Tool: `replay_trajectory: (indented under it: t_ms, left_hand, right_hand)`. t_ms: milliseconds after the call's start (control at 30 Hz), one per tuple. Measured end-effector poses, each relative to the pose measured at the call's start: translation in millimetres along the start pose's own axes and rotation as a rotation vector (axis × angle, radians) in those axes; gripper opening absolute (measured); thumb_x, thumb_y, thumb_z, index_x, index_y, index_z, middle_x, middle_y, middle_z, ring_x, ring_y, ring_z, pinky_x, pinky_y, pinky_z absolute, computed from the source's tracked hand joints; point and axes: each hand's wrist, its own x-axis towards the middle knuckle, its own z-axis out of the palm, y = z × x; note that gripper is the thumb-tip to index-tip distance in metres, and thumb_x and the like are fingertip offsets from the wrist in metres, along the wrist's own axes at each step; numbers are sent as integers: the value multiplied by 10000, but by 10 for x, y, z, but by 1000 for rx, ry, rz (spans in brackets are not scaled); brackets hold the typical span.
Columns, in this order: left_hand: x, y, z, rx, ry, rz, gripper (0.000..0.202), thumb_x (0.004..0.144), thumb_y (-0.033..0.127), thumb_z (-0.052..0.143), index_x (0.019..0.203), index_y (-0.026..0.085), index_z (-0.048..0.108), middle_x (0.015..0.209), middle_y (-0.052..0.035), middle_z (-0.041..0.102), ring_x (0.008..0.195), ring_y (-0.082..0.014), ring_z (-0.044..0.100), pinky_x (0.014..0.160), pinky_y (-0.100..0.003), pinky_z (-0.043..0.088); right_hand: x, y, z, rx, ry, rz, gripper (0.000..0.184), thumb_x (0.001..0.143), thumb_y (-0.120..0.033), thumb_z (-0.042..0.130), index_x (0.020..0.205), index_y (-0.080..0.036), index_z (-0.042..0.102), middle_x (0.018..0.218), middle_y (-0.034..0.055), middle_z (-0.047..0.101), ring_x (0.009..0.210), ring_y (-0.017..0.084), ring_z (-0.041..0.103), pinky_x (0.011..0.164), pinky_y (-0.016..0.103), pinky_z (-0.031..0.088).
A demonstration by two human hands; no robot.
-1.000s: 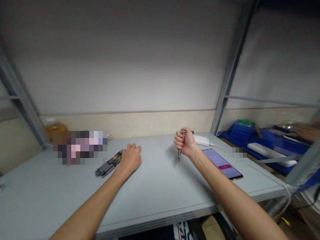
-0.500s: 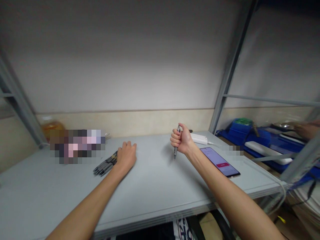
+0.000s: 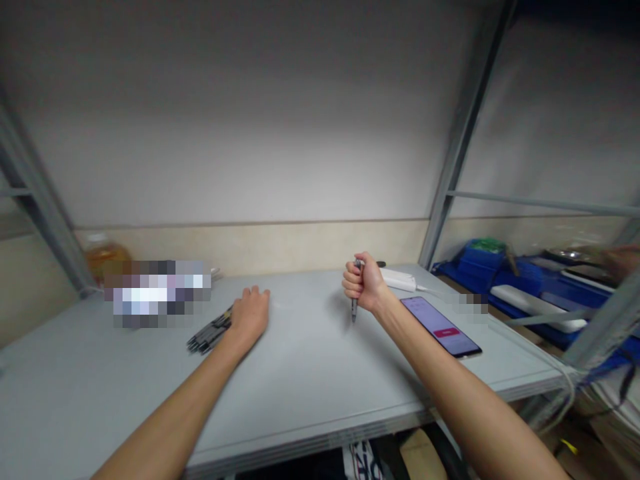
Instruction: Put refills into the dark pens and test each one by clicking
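Note:
My right hand [image 3: 364,285] is closed in a fist around a grey pen [image 3: 355,309], held upright with its tip pointing down just above the grey table [image 3: 310,373]. My left hand [image 3: 249,315] lies palm down on the table, fingers loosely curled, its side touching a bundle of several dark pens [image 3: 209,333] that lie flat to its left. Whether the left fingers hold any of them is hidden.
A phone [image 3: 441,326] with a lit screen lies right of my right arm. A white adapter [image 3: 397,279] with a cable sits behind it. A blurred-out patch [image 3: 157,293] and an amber bottle [image 3: 106,257] stand at the back left. Blue bins [image 3: 493,260] fill the neighbouring bench, where another person's hand [image 3: 623,257] shows.
My right hand turned the pen slightly more upright and stayed in place. The view shifted a little; the left hand did not move off the table.

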Motion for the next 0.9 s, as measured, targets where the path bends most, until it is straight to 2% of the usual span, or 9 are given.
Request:
replay_trajectory:
  t_ms: [133, 200, 333, 400, 533, 667, 767, 900]
  left_hand:
    - [-7, -1, -10, -3, 0, 1, 373, 814, 37, 284, 1043, 140, 559, 1025, -136, 551, 982, -254, 497, 726, -336, 443]
    - [-3, 0, -12, -5, 1, -1, 371, 819, 43, 284, 1047, 140, 559, 1030, -140, 549, 989, -259, 495, 727, -341, 445]
    - [1, 1, -20, -13, -12, -16, 376, 823, 43, 277, 1053, 140, 558, 1049, -152, 540, 1000, -262, 490, 730, -349, 445]
    - [-3, 0, -29, -19, -16, -18, 372, 831, 51, 275, 1053, 138, 560, 1048, -155, 540, 1002, -262, 490, 734, -350, 443]
    - [-9, -4, -51, -32, -29, -34, 371, 818, 38, 293, 1049, 138, 565, 1050, -160, 541, 1012, -262, 487, 747, -354, 438]
    - [-3, -11, -48, -31, -47, -46, 376, 811, 32, 299, 1059, 137, 561, 1057, -163, 541, 1014, -254, 488, 746, -343, 439]
    - [-1, -18, -32, -20, -24, -37, 382, 813, 29, 287, 1060, 132, 559, 1029, -162, 553, 996, -252, 502, 732, -335, 442]
    - [-8, -24, -29, -13, -16, -30, 381, 805, 19, 290, 1048, 127, 562, 992, -160, 576, 982, -245, 513, 733, -324, 437]
  right_hand:
    - [12, 29, -30, -151, 45, 15, 435, 812, -528, 306, 523, -205, 282, 362, -104, 139, 336, 52, 55, 311, 165, 46]
    - [25, 73, -63, -277, 125, -10, 360, 830, -473, 305, 595, -205, 355, 366, -106, 192, 319, 54, 106, 309, 156, 79]
    - [65, 208, -193, -633, 321, -158, 127, 815, -305, 380, 768, -202, 438, 402, -91, 357, 322, 70, 286, 326, 157, 206]
    - [83, 270, -281, -859, 338, -200, 95, 805, -259, 415, 781, -191, 477, 422, -79, 399, 335, 75, 340, 351, 170, 249]
    - [72, 329, -424, -1315, 366, -193, 98, 775, -215, 494, 797, -166, 577, 485, -34, 493, 426, 101, 461, 488, 219, 354]
    - [-13, 331, -467, -1745, 486, -240, 173, 736, -208, 552, 890, -169, 620, 742, 60, 630, 736, 177, 584, 660, 255, 377]
    - [-78, 330, -482, -1896, 528, -176, 249, 717, -249, 584, 958, -185, 595, 866, 95, 642, 829, 229, 589, 652, 276, 374]
    - [-116, 345, -562, -1978, 505, -194, 307, 737, -299, 595, 1025, -205, 547, 940, 97, 635, 858, 233, 589, 641, 273, 366]
